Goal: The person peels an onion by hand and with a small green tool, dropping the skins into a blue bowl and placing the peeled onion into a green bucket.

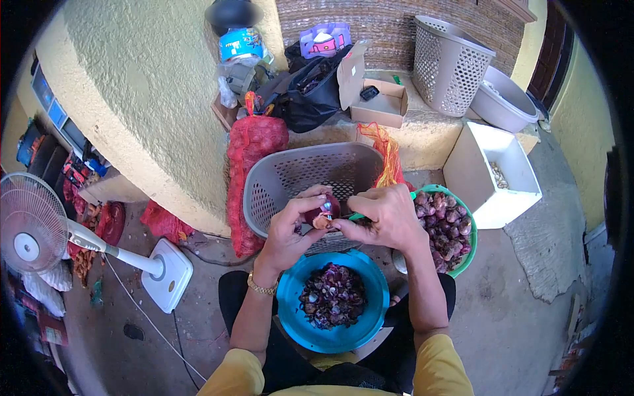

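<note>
My left hand (292,221) is closed around a red onion (325,208), held up over the near edge of a grey perforated basket (265,165). In my right hand (391,214) is a small knife (356,216) with a green handle; its blade is mostly hidden against the onion. My right thumb presses near the onion's pale brown end. Below my hands, between my knees, a blue basin (286,300) holds purple onion skins and scraps (333,297). Close to my right wrist stands a green basin (473,245) full of red onions (444,228).
A red mesh sack of onions (254,142) leans left of the basket. A white fan (92,241) stands at left, its cord on the floor. At right is a white box (472,168) with pale pieces inside. Behind are a black bag (310,99), a cardboard box (383,109) and a tall hamper (449,69).
</note>
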Demonstrator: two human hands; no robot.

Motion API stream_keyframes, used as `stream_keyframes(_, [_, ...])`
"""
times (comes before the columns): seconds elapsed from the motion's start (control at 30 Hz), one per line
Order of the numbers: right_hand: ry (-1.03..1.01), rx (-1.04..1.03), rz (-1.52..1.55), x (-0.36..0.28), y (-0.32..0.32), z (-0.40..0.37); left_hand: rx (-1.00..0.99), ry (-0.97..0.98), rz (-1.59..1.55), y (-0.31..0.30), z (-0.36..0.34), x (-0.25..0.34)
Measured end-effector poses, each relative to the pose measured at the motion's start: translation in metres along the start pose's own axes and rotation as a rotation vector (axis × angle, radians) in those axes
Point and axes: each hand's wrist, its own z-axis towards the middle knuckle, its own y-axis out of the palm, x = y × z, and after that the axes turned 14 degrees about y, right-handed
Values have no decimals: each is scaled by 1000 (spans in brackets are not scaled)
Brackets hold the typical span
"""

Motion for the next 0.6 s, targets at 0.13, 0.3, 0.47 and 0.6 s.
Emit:
stream_keyframes(0.13, [-59, 25, -55, 1, 0, -1, -2, -42, -23, 1, 1, 3])
stream_keyframes(0.3, [-121, 40, -52, 0, 7, -3, -40, -131, 135, 0, 2, 4])
stream_keyframes(0.47, [-106, -46, -55, -2, 2, -2, -23, -97, 235, -9, 9, 9])
stream_keyframes(0.6, [-73, -79, -88, -3, -4, -2, -4, -208, 140, -13, 9, 12])
